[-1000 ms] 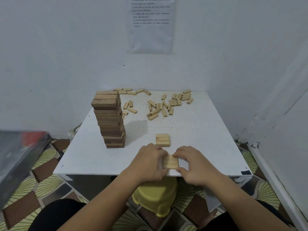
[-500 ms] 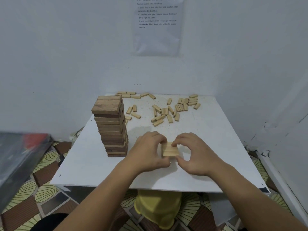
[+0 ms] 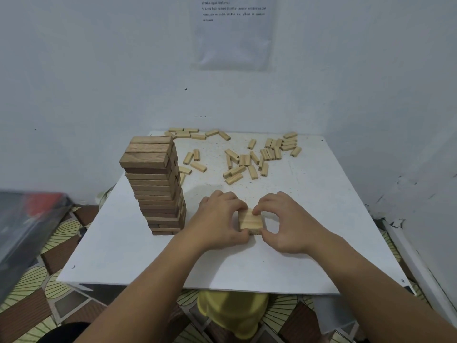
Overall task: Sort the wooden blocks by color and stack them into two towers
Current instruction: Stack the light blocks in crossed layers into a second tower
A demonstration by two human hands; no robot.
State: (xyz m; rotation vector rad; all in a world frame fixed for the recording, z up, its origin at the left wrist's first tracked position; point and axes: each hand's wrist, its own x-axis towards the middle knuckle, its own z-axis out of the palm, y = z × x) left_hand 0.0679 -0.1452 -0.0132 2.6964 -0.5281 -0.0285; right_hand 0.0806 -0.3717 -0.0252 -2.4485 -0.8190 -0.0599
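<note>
- While it is sitting on the white table (image 3: 321,199), the left hand (image 3: 217,219) and right hand (image 3: 289,219) are pinching the light block stack (image 3: 250,221), apparently two-layered.
- Just left, the dark block tower (image 3: 155,189) is standing.
- Beyond, loose light blocks (image 3: 247,162) are lying scattered.

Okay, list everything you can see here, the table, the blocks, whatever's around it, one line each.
dark block tower: one, brown, upright, table's left side
loose blocks: many, light wood, scattered on the table's far side
light block stack: one, low, light wood, between the hands
table: one, white, centre
paper sheet: one, printed, on the wall
stool: one, yellow, under the table's near edge
box: one, dark, blurred, far left
left hand: grips the stack's left side
right hand: pinches the stack's right side
</note>
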